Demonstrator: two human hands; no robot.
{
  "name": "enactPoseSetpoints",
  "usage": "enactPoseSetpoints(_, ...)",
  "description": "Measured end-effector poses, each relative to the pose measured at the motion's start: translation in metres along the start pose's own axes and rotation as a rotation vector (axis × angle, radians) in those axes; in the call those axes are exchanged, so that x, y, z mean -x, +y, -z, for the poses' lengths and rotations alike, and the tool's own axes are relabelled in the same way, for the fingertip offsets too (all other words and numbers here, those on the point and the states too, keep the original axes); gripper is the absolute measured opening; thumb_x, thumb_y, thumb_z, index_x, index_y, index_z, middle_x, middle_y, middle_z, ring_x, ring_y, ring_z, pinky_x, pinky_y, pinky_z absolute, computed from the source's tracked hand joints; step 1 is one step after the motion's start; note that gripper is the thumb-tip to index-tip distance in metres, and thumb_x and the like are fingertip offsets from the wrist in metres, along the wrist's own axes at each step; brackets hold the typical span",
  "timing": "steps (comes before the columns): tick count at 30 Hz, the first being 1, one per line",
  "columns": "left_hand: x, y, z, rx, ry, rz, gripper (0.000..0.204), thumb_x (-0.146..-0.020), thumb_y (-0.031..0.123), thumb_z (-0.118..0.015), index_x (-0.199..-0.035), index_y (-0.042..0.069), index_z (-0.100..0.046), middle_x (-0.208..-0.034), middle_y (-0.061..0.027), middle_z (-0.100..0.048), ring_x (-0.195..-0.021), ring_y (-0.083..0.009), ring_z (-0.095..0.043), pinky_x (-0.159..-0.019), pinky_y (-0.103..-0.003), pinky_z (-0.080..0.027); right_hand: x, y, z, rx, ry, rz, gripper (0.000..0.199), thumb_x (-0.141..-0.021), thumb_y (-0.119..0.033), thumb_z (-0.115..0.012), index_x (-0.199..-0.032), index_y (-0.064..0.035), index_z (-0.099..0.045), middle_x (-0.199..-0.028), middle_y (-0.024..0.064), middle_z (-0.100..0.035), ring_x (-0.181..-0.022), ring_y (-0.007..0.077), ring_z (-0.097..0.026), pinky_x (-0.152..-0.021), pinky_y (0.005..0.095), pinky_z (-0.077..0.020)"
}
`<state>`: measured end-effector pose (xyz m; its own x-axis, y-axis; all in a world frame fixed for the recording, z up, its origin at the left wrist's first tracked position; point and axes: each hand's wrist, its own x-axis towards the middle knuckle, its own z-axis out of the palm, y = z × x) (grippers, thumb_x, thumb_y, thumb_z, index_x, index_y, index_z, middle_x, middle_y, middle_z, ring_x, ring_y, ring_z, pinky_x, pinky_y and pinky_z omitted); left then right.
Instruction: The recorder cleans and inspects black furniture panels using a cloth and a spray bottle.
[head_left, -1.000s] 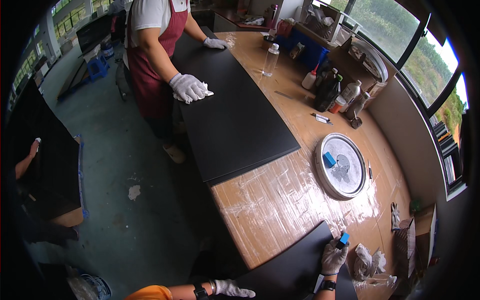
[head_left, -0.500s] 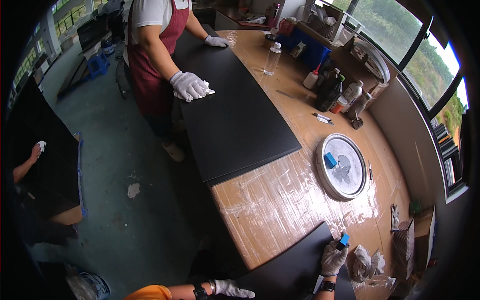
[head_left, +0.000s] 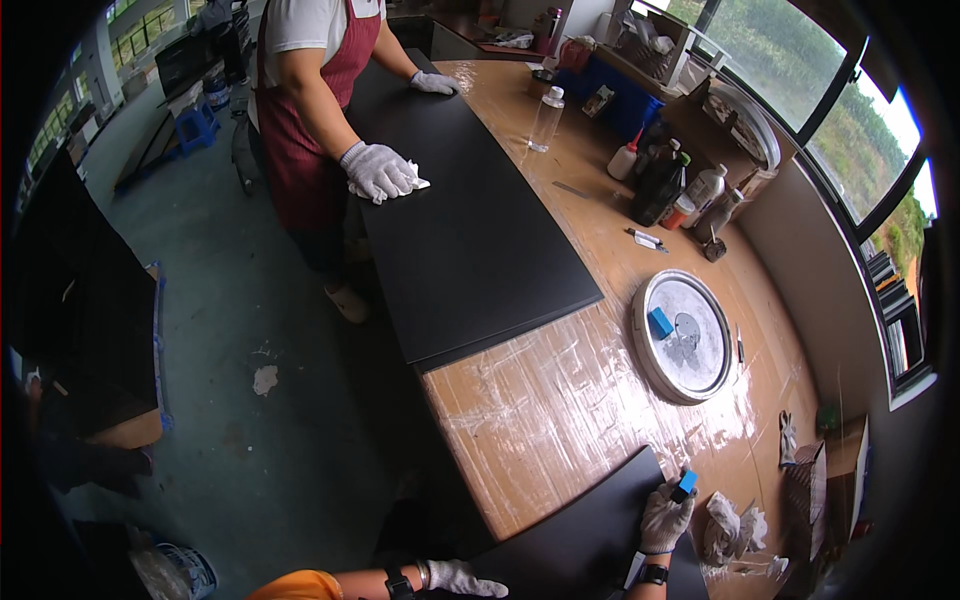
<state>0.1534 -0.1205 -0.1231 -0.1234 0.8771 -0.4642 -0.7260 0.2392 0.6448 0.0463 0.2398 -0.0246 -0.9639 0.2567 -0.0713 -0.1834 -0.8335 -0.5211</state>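
Observation:
At the near end of the table, a black panel (head_left: 575, 535) lies under both my gloved hands. My left hand (head_left: 464, 579) rests on its left part, fingers stretched out, holding nothing. Over by the panel's right edge, my right hand (head_left: 665, 520) grips a small blue block (head_left: 684, 486), raised between the fingers. A second blue block (head_left: 660, 322) sits in a round, pale, rimmed lid (head_left: 692, 345) with a grey smear, farther up the table.
Across the table, a person in a dark red apron (head_left: 310, 190) presses a white cloth (head_left: 408, 185) on another black panel (head_left: 470, 240). Several bottles (head_left: 660, 185) stand along the right side. Crumpled gloves (head_left: 733, 525) lie right of my right hand. A clear bottle (head_left: 546, 120) stands farther back.
My hands and the blue block stay practically where they were. At the far left, another person's hand with a white cloth has moved down along a dark panel.

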Motion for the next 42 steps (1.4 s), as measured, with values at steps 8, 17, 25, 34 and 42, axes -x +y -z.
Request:
enactPoseSetpoints(8,-0.008,-0.003,0.003,-0.189,0.004,0.028,0.069,-0.080,0.059,-0.060,-0.127,0.009,-0.055,-0.123,-0.0142,-0.059,-0.119,-0.0266,-0.052,-0.100,-0.039,-0.041,0.001,-0.002,-0.002,-0.027,-0.008,-0.015,0.057,-0.091,-0.023,-0.059,-0.138,-0.0028,-0.035,-0.110,0.0152,-0.061,-0.079,0.0146,-0.051,-0.066,0.0267,-0.0414)
enactPoseSetpoints(17,0.008,0.000,0.018,-0.163,-0.003,0.028,0.067,-0.082,0.058,-0.058,-0.128,0.009,-0.054,-0.125,-0.0132,-0.058,-0.120,-0.0259,-0.051,-0.101,-0.038,-0.040,0.003,-0.005,0.011,-0.014,0.066,0.012,0.062,-0.088,-0.025,-0.064,-0.140,-0.0062,-0.035,-0.107,0.0132,-0.061,-0.077,0.0140,-0.048,-0.064,0.0251,-0.0389)
enactPoseSetpoints(25,0.011,0.002,0.028,-0.163,-0.011,0.026,0.066,-0.084,0.057,-0.056,-0.129,0.009,-0.053,-0.127,-0.0122,-0.057,-0.121,-0.0252,-0.050,-0.102,-0.038,-0.039,0.002,-0.005,0.009,-0.035,0.047,-0.013,0.065,-0.087,-0.024,-0.065,-0.141,-0.0063,-0.033,-0.111,0.0125,-0.060,-0.080,0.0138,-0.049,-0.065,0.0253,-0.0395)
enactPoseSetpoints(34,0.010,0.010,0.037,-0.168,-0.013,0.040,0.065,-0.086,0.056,-0.054,-0.130,0.009,-0.052,-0.129,-0.0111,-0.055,-0.122,-0.0245,-0.049,-0.103,-0.037,-0.038,0.002,-0.006,0.012,0.005,-0.009,-0.013,0.064,-0.088,-0.023,-0.063,-0.141,-0.0060,-0.033,-0.112,0.0116,-0.058,-0.083,0.0138,-0.048,-0.067,0.0252,-0.0395)
enactPoseSetpoints(42,0.011,0.022,0.049,-0.190,-0.024,0.068,0.064,-0.087,0.055,-0.052,-0.130,0.008,-0.051,-0.131,-0.0102,-0.054,-0.123,-0.0239,-0.048,-0.104,-0.036,-0.038,0.005,-0.004,0.009,-0.010,0.014,-0.003,0.067,-0.088,-0.023,-0.064,-0.143,-0.0074,-0.030,-0.113,0.0118,-0.058,-0.083,0.0138,-0.048,-0.068,0.0257,-0.0405)
